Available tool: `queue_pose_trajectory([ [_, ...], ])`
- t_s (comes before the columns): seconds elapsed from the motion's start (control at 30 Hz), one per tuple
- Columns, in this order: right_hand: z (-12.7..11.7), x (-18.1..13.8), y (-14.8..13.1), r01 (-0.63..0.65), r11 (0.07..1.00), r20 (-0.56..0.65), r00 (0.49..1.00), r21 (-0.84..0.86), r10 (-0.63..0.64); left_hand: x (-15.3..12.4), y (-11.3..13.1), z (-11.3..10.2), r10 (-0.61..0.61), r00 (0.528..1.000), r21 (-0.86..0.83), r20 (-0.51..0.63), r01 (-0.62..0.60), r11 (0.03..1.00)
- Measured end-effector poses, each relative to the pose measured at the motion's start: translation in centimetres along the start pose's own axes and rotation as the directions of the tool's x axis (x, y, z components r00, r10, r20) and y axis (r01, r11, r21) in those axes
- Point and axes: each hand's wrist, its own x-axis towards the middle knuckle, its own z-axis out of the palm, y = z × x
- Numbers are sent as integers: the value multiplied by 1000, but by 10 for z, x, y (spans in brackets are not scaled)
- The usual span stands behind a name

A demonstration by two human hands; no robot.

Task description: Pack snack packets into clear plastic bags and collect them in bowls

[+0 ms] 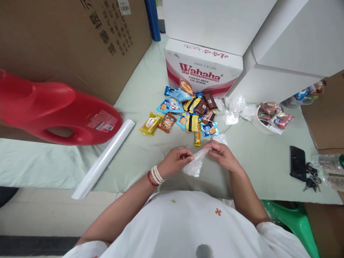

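My left hand (176, 160) and my right hand (221, 154) both pinch a small clear plastic bag (195, 164) between them, just above the pale green cloth (139, 150). The bag hangs crumpled below my fingers. A bead bracelet and a red band sit on my left wrist. Just beyond my hands lies a pile of several wrapped snacks (188, 113), in blue, yellow, orange and brown packets.
A roll of clear bags (104, 157) lies at the left, beside a red jug (53, 111). A Wahaha carton (202, 70) stands behind the snacks, with crumpled plastic (235, 107) and a white bowl of snacks (270, 120) to the right. A black phone (297, 163) and keys (311, 179) lie far right.
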Motion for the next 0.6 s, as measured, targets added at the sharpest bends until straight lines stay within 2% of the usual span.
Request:
queue_pose_trajectory([
  [0.07, 2, 1, 5, -43, 999, -172, 984, 12, 45, 1, -5, 8, -65, 997, -64, -41, 63, 996],
  [0.13, 10, -1, 8, -118, 992, -395, 910, 37, 123, 2, -10, 14, -114, 979, -110, -169, 96, 989],
  [0.17, 17, -4, 8, -158, 985, -448, 878, 66, 170, 2, -12, 17, -120, 967, -112, -225, 96, 989],
  [0.2, 25, -6, 7, -192, 976, -445, 868, 104, 218, 2, -13, 20, -113, 958, -98, -264, 89, 991],
  [0.27, 44, -10, 3, -231, 955, -316, 906, 188, 282, 2, -13, 25, -64, 952, -35, -299, 56, 998],
  [0.33, 60, -11, -2, -228, 935, -192, 939, 271, 284, 2, -14, 28, -17, 951, 2, -310, 18, 1000],
  [0.4, 64, -10, -6, -216, 908, -153, 946, 359, 285, 3, -15, 26, -28, 953, -64, -302, 9, 998],
  [0.5, 48, -9, -5, -241, 868, -112, 942, 434, 317, 3, -18, 12, -116, 967, -214, -225, 67, 975],
  [0.53, 39, -10, -4, -261, 860, -76, 943, 438, 325, 2, -19, 6, -129, 972, -212, -196, 86, 973],
  [0.6, 19, -14, -2, -306, 842, 25, 944, 445, 330, 1, -19, -9, -94, 982, -104, -162, 77, 992],
])
